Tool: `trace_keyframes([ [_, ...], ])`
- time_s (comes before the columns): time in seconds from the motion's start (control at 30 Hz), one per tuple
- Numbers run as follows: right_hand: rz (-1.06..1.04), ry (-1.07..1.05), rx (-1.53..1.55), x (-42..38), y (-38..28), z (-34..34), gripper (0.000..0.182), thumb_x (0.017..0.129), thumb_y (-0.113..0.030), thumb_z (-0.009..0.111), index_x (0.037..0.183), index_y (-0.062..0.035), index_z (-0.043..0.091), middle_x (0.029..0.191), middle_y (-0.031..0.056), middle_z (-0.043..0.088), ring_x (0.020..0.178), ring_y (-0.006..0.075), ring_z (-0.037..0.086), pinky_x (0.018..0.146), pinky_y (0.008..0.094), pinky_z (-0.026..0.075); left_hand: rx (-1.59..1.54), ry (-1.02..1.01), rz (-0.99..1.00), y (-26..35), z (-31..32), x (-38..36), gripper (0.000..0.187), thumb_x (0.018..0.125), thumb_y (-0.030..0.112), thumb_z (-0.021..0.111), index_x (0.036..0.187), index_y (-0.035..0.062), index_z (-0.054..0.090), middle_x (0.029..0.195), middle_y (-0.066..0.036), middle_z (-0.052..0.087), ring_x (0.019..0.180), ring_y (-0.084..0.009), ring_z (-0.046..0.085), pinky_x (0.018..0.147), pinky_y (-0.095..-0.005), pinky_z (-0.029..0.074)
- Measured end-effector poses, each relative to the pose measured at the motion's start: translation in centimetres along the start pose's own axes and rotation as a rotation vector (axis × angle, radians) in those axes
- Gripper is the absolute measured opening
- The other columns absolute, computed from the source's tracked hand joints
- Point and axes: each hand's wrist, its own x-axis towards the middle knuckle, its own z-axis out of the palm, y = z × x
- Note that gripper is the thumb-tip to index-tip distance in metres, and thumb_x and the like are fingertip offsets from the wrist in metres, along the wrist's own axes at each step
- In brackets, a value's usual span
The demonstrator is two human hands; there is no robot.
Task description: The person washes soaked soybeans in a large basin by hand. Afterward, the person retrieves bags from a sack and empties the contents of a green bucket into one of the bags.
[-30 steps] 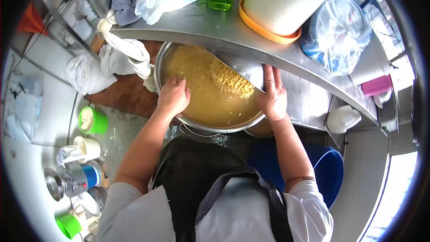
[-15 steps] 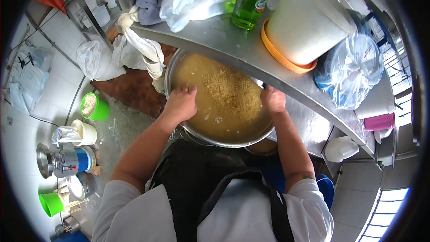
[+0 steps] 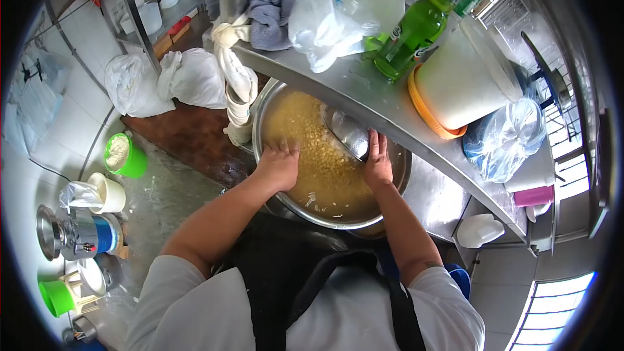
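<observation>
A large metal basin (image 3: 351, 224) holds cloudy yellowish water with pale grains (image 3: 318, 149) in it. My left hand (image 3: 279, 164) dips into the water at the basin's left side, its fingertips under the surface and blurred; whether it grips anything does not show. On the right, my right hand (image 3: 377, 161) is wrapped at the edge of a shiny metal bowl (image 3: 350, 133), which is tilted inside the basin with its rim in the grains.
Above the basin runs a metal shelf (image 3: 292, 75) with a green bottle (image 3: 416, 36), a white bucket (image 3: 461, 81), plastic bags (image 3: 344, 6) and a grey cloth (image 3: 270, 13). Green bucket (image 3: 133, 159) and white bucket (image 3: 110, 194) stand on the floor at left.
The metal bowl, mostly hidden before, now shows inside the basin. My right hand has moved inward from the basin's right side with it. The view has shifted, and my left hand remains in the water.
</observation>
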Motion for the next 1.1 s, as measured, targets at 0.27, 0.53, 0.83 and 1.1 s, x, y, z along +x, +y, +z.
trace_keyframes([
  [0.27, 0.104, 0.01, 0.096, 0.9, -1.9, -2.0, 0.093, 0.087, 0.003, 0.052, 0.166, -0.016, 0.006, 0.17, 0.0236, 0.02, 0.119, 0.053, 0.062, 0.092, 0.0549, 0.058, 0.034, -0.07, -0.039, 0.1, -0.5, -0.2, 0.078, 0.096, 0.021, 0.051, 0.162, -0.0071, 0.021, 0.158, -0.042, 0.031, 0.144, -0.062, 0.035, 0.119, -0.0644, 0.027],
  [0.53, -0.139, 0.436, -0.007, -2.2, -1.3, -6.5, 0.093, 0.082, 0.004, 0.061, 0.164, -0.0106, 0.019, 0.159, 0.0354, 0.033, 0.125, 0.056, 0.056, 0.089, 0.0563, 0.059, -0.031, -0.013, 0.019, -0.3, -1.5, -1.0, 0.075, 0.096, 0.021, 0.053, 0.159, -0.0084, 0.028, 0.157, -0.038, 0.037, 0.146, -0.0571, 0.036, 0.121, -0.0633, 0.026],
  [0.83, -0.202, 0.63, -0.05, -3.9, 1.3, -10.0, 0.073, 0.08, -0.002, 0.067, 0.148, -0.0007, 0.039, 0.128, 0.0332, 0.056, 0.108, 0.0545, 0.061, 0.087, 0.0584, 0.056, -0.04, 0.23, 0.012, -0.2, 0.6, -0.7, 0.06, 0.094, 0.015, 0.053, 0.148, -0.0083, 0.046, 0.14, -0.027, 0.055, 0.129, -0.0434, 0.054, 0.11, -0.055, 0.042],
  [1.1, 0.215, 0.843, 0.22, -5.2, 7.4, -7.1, 0.065, 0.085, 0.001, 0.061, 0.146, 0.004, 0.038, 0.134, 0.0319, 0.052, 0.121, 0.0517, 0.055, 0.102, 0.0503, 0.048, -0.469, 0.752, 0.113, -0.8, 0.2, -1.7, 0.03, 0.083, 0.006, 0.062, 0.112, -0.0013, 0.065, 0.101, -0.02, 0.07, 0.095, -0.0399, 0.067, 0.088, -0.0498, 0.054],
])
